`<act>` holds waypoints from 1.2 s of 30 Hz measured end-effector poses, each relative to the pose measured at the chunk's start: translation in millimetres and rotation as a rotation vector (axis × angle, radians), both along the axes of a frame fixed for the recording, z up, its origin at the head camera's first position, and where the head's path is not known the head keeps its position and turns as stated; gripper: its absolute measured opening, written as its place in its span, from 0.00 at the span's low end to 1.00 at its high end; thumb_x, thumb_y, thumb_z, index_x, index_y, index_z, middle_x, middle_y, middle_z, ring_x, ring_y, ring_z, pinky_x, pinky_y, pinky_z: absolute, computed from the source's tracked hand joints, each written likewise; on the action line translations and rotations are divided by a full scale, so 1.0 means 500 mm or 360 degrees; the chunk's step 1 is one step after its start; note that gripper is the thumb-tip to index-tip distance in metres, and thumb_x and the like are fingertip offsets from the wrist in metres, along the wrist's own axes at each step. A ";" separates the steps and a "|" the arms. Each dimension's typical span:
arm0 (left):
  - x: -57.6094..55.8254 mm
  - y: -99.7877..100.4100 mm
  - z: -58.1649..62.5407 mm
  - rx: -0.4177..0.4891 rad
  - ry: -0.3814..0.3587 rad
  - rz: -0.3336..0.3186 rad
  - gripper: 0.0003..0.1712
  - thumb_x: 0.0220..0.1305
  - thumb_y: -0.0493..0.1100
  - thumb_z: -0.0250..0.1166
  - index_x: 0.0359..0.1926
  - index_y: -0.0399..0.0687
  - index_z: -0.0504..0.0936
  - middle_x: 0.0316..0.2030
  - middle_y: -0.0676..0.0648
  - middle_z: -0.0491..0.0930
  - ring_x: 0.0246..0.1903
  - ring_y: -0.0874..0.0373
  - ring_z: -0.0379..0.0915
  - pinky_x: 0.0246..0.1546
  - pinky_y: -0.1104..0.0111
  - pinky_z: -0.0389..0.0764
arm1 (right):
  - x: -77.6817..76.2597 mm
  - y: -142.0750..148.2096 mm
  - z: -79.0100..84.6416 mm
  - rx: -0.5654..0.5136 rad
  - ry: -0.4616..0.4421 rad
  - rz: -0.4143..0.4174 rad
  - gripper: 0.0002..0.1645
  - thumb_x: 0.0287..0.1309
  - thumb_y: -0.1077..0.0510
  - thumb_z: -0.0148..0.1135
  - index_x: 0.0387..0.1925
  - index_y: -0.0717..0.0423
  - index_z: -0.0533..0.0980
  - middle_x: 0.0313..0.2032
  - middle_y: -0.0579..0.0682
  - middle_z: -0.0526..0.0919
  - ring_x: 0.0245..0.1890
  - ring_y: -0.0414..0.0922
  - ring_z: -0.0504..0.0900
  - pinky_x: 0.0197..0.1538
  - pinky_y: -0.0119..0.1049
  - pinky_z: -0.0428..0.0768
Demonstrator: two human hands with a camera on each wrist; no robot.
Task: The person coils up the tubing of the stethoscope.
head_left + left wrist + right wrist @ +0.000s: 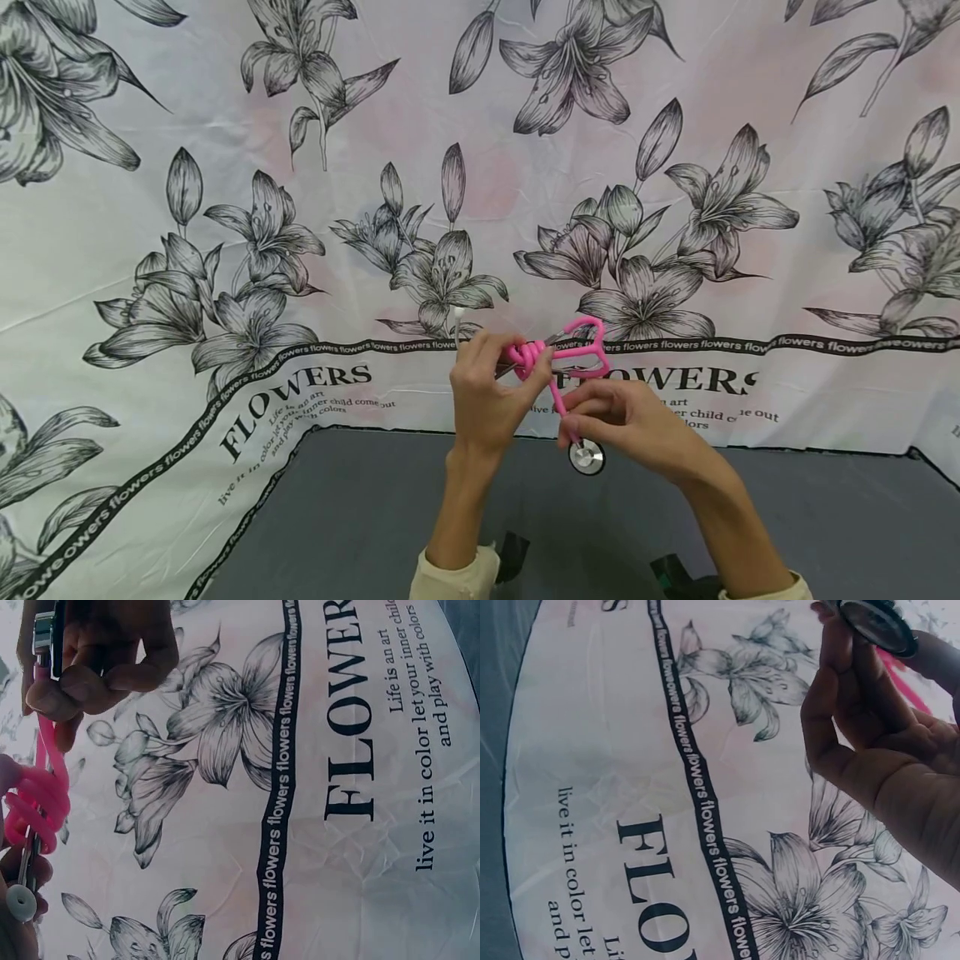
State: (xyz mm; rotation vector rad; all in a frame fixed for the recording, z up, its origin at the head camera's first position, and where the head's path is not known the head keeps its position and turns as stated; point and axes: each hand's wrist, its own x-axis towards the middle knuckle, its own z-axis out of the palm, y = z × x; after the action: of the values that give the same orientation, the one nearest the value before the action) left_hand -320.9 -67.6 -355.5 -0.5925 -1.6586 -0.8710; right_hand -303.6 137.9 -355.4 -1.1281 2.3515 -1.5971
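A pink stethoscope (590,351) is held up in the air, its tubing wound in coils around the metal ear tubes. My left hand (487,383) grips the wound bundle between thumb and fingers. With thumb and fingertips my right hand (626,421) pinches the tubing just above the round metal chest piece (587,457), which hangs below those fingers. In the left wrist view a white ear tip (21,902) sticks out beneath the pink coils (37,806). The right wrist view shows the chest piece (879,626) edge-on beside the fingertips; the coils are mostly hidden there.
Behind the hands hangs a white cloth (420,208) printed with lilies and a black lettered band. Below lies a dark grey surface (360,508). Dark straps (513,557) show near both wrists, by the cream sleeves (456,577).
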 end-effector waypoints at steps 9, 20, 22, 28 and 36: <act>-0.012 0.001 -0.006 -0.0102 0.0128 0.0149 0.14 0.54 0.42 0.80 0.35 0.40 0.84 0.26 0.47 0.76 0.26 0.57 0.69 0.33 0.65 0.68 | 0.010 0.007 0.011 -0.0083 0.0036 -0.0017 0.10 0.74 0.61 0.61 0.50 0.63 0.77 0.35 0.48 0.92 0.38 0.42 0.90 0.47 0.34 0.84; -0.019 0.000 -0.013 -0.0295 0.0207 0.0312 0.16 0.53 0.46 0.81 0.33 0.42 0.84 0.26 0.48 0.77 0.26 0.58 0.69 0.32 0.66 0.68 | 0.047 0.010 0.033 -0.0155 0.0127 -0.0143 0.05 0.75 0.61 0.59 0.45 0.60 0.78 0.40 0.47 0.90 0.39 0.44 0.87 0.44 0.34 0.83; -0.019 0.002 -0.010 -0.0325 0.0210 0.0318 0.16 0.54 0.47 0.81 0.34 0.42 0.84 0.26 0.48 0.78 0.27 0.57 0.70 0.33 0.65 0.69 | 0.056 0.014 0.042 -0.0169 0.0083 -0.0190 0.07 0.75 0.60 0.59 0.49 0.59 0.77 0.43 0.47 0.89 0.42 0.43 0.87 0.46 0.35 0.83; -0.021 0.009 -0.006 -0.0426 0.0265 0.0332 0.17 0.52 0.47 0.82 0.34 0.42 0.85 0.26 0.49 0.78 0.27 0.57 0.72 0.34 0.66 0.72 | 0.066 0.030 0.053 -0.0293 0.0179 -0.0361 0.15 0.73 0.64 0.60 0.59 0.61 0.76 0.45 0.45 0.90 0.46 0.40 0.90 0.50 0.31 0.86; -0.016 0.023 -0.010 -0.0588 0.0376 0.0296 0.17 0.49 0.48 0.82 0.31 0.44 0.84 0.25 0.51 0.76 0.25 0.60 0.71 0.33 0.69 0.72 | 0.052 0.010 0.038 -0.0421 0.0454 -0.0740 0.14 0.76 0.65 0.55 0.57 0.66 0.73 0.32 0.43 0.88 0.32 0.37 0.87 0.43 0.27 0.86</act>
State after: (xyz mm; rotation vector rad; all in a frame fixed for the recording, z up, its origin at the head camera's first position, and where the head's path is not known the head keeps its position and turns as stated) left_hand -329.1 -55.9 -360.6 -0.7479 -1.6347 -0.3445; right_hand -277.7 143.0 -336.5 -0.9474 2.8116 -2.0691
